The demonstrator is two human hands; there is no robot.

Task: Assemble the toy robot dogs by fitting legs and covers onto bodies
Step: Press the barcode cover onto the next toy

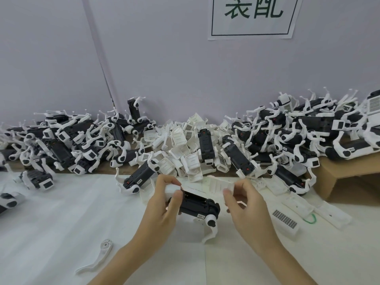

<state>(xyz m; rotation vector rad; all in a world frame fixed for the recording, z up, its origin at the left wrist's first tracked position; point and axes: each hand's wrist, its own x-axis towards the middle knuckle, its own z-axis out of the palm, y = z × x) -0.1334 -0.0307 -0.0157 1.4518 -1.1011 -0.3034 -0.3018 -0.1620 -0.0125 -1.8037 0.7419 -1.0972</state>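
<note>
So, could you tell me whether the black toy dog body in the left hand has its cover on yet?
Not yet: the black toy dog body shows its open ribbed compartment, while the right hand holds the white cover apart.

Pale lilac wall [164, 58], vertical seam left of centre; white paper sign [255, 17] with green characters, top right; white-covered table [61, 223]; cardboard box [349, 182], right edge.

We see the left hand [164, 204] gripping a black toy dog body [195, 204] above the white table [51, 233] — one white leg [210, 227] attached — while the right hand [244, 204] pinches a white cover [221, 183]; a loose leg [98, 256] lies nearby.
</note>
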